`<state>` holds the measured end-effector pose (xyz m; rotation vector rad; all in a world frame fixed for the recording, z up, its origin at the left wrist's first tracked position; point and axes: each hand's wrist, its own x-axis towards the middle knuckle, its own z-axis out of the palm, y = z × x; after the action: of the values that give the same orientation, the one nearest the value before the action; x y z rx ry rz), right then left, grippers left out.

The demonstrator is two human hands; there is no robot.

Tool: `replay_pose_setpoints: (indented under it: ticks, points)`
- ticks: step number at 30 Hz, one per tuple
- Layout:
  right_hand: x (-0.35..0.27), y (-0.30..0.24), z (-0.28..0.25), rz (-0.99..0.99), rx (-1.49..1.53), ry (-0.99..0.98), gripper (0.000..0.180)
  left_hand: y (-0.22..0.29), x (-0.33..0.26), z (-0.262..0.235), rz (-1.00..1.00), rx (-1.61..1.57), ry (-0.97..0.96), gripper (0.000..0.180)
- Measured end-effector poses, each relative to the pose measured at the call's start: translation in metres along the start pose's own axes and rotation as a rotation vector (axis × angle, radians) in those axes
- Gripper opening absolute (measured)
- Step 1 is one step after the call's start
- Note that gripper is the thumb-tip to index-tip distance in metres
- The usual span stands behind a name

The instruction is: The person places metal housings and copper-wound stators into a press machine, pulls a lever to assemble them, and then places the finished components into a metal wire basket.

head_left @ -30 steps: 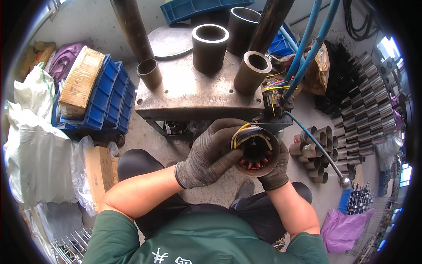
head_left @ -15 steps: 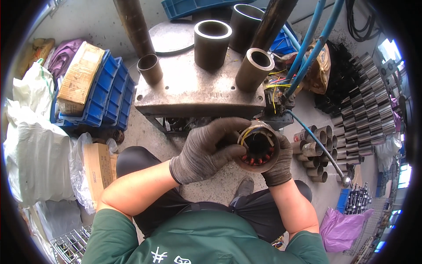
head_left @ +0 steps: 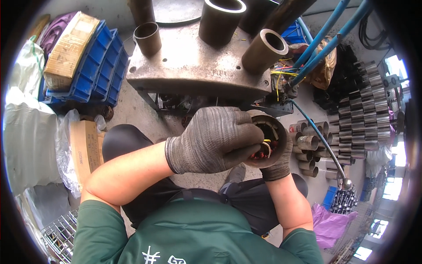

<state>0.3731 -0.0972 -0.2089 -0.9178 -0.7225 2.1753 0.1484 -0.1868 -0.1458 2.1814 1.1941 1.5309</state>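
Observation:
A motor stator (head_left: 282,143), a dark metal cylinder with windings inside, is held in front of me with its open end tilted up toward me. My right hand (head_left: 278,167), in a grey knit glove, grips it from the right and underneath; most of its fingers are behind the cylinder. My left hand (head_left: 217,141), gloved too, reaches over the left rim with its fingertips pinched inside the opening. Yellow and pale wires (head_left: 267,143) show at those fingertips. Red and pale parts of the windings line the inside wall.
Ahead stands a heavy metal bench (head_left: 189,66) carrying upright steel tubes (head_left: 220,22). A blue lever (head_left: 323,143) with a ball end slants down at right, before stacked tubes (head_left: 307,141). Blue crates (head_left: 90,66) and a cardboard box (head_left: 83,143) stand left.
My left fingers have moved from the stator's left rim into its opening, bringing the yellow wires inward. The stator has shifted slightly right, and the view has tipped downward.

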Motion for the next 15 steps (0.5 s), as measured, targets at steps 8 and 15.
replay_pose_setpoints:
  ticks: [8, 15]
  points:
    - [0.0032, 0.0022, -0.0087, 0.014, 0.079, -0.005, 0.093, -0.0004, -0.0015, 0.0000, -0.066, 0.093, -0.011, 0.019]
    - [0.0052, 0.0030, -0.0107, -0.020, 0.033, 0.005, 0.059, 0.0031, 0.0020, -0.0067, -0.083, 0.203, -0.112, 0.024]
